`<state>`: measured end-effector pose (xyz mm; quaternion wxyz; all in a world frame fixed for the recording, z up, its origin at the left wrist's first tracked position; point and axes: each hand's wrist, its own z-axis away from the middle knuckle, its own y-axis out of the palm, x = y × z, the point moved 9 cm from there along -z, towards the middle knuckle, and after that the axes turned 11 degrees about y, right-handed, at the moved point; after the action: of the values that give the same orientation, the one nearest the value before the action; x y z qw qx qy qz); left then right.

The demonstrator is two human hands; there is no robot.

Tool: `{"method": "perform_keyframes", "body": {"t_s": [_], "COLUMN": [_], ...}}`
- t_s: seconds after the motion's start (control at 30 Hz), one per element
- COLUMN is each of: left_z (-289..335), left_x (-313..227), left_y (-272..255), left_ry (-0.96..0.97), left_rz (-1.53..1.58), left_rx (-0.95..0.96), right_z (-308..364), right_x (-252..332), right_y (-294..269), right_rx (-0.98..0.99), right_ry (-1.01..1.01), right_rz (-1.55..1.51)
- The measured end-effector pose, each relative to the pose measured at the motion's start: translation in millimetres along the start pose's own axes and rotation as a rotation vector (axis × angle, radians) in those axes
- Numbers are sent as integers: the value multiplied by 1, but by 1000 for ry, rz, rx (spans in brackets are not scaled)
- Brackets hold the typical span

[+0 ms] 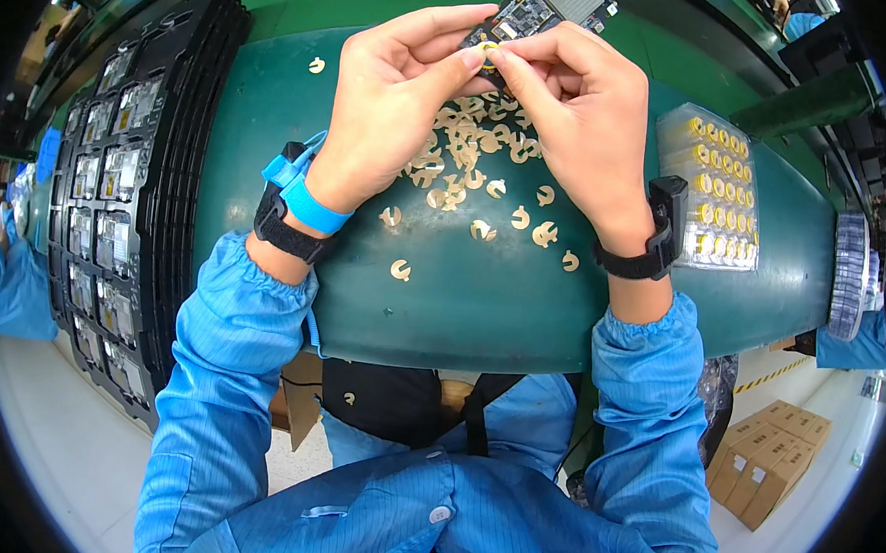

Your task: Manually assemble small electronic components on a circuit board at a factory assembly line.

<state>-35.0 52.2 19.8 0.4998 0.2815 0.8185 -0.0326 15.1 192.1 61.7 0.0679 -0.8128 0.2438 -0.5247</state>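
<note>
My left hand [387, 98] grips a dark circuit board [562, 10] near the far edge of the green table, its thumb pressed at the board's near end. A small round part with a yellow rim [491, 56] sits between the two thumbs at that end. My right hand [592, 119] is closed, thumb and forefinger pinching at this round part; whether it is fixed to the board I cannot tell. Beneath the hands lies a loose pile of cream C-shaped pieces [470, 143], with several strays such as one C-shaped piece [400, 270] closer to me.
Black trays holding circuit boards [118, 174] are stacked at the left. On the right of the green table [440, 326] stands a clear blister tray [678, 154] with rows of yellow-rimmed round parts. Cardboard boxes [769, 464] are on the floor at lower right.
</note>
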Motion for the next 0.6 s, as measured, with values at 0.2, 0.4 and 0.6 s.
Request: {"method": "perform_keyframes", "body": {"t_s": [0.2,0.4,0.6], "left_z": [0,0,1], "left_x": [-2,-3,0], "left_y": [1,-3,-3], "left_ry": [8,10,-23], "left_rz": [-5,-12,67], "left_rx": [3,4,-28], "right_z": [0,1,4], "right_x": [1,12,15], "right_y": [0,2,2], "right_rx": [-15,-30,-8], "right_ry": [-11,-90,-106], "right_rz": [5,70,98]}}
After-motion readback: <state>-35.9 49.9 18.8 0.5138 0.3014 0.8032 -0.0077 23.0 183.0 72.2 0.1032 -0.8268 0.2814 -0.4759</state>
